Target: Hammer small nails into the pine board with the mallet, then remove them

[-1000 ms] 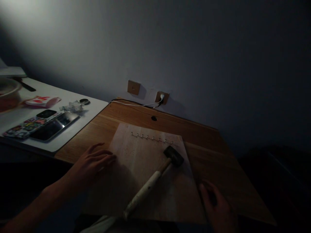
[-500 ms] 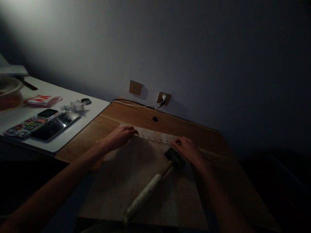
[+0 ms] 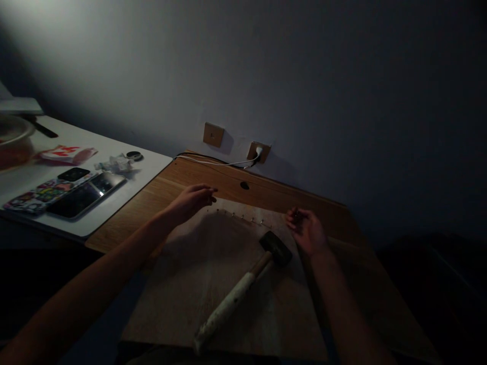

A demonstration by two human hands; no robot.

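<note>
A black-headed rubber mallet (image 3: 243,291) with a pale wooden handle lies diagonally on the pale wooden board (image 3: 190,284). Beyond it, the right hand (image 3: 307,231) curls beside the row of small metal nails (image 3: 243,218); I cannot tell whether it grips anything. The left hand (image 3: 191,201) hovers loosely open at the row's other end.

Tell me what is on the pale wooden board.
A mallet lies on the board, and a row of small nails stands along its far edge. The left hand and right hand are at its far corners; anything beneath them is hidden.
</note>
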